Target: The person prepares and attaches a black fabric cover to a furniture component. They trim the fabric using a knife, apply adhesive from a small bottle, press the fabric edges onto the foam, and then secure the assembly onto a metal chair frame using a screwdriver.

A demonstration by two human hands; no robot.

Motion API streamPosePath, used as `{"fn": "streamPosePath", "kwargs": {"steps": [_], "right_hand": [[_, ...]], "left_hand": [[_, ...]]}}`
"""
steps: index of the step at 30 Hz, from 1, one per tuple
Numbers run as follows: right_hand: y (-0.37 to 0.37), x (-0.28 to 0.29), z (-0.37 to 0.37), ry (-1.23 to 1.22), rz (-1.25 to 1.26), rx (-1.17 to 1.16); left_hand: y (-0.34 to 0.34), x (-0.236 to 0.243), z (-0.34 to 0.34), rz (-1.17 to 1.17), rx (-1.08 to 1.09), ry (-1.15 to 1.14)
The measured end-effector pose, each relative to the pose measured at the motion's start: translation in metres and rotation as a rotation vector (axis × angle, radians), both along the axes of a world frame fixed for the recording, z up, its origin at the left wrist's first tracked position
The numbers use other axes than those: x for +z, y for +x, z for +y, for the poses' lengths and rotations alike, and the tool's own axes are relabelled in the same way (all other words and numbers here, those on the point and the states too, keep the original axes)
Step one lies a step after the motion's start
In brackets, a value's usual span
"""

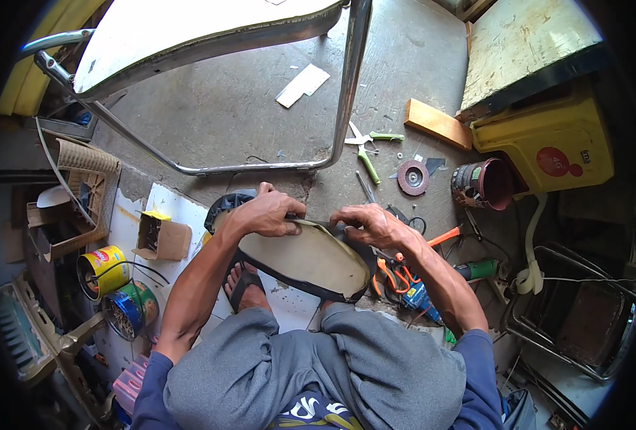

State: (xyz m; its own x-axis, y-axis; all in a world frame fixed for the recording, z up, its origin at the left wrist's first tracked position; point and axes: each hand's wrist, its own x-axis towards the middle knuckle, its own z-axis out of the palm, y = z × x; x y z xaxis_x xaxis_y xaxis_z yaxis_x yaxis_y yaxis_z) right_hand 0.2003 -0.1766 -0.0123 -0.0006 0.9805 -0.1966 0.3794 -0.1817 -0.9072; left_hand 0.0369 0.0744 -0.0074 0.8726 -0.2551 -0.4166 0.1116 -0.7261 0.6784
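A long oval chair pad lies across in front of my feet, its beige board side up and black cover wrapped round the rim. My left hand grips the far edge of the pad, thumb over the board and fingers curled at the cover. A short way to the right, my right hand pinches the black cover along the same edge with bent fingers. The fingertips of both hands are partly hidden by the rim.
Beyond the pad stands a metal chair frame. Green-handled snips, a flap disc, a wood block and a rusty can lie right. Orange-handled scissors sit by my right forearm; a small carton and yellow tin stand left.
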Motion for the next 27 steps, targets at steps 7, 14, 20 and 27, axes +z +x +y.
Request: {"fn": "streamPosePath", "kwargs": {"steps": [7, 14, 20, 27], "right_hand": [[0.002, 0.002, -0.006, -0.040, -0.126, 0.071], [-0.002, -0.004, -0.027, -0.065, -0.091, 0.028], [-0.008, -0.021, -0.054, -0.042, -0.176, 0.017], [-0.017, -0.032, -0.086, 0.062, -0.262, -0.048]], "left_hand": [[0.003, 0.005, -0.001, 0.049, 0.001, -0.011], [-0.002, 0.009, 0.002, 0.070, 0.032, -0.025], [-0.009, 0.005, 0.005, 0.051, 0.020, 0.034], [-0.019, -0.002, 0.009, 0.021, 0.063, 0.013]]}}
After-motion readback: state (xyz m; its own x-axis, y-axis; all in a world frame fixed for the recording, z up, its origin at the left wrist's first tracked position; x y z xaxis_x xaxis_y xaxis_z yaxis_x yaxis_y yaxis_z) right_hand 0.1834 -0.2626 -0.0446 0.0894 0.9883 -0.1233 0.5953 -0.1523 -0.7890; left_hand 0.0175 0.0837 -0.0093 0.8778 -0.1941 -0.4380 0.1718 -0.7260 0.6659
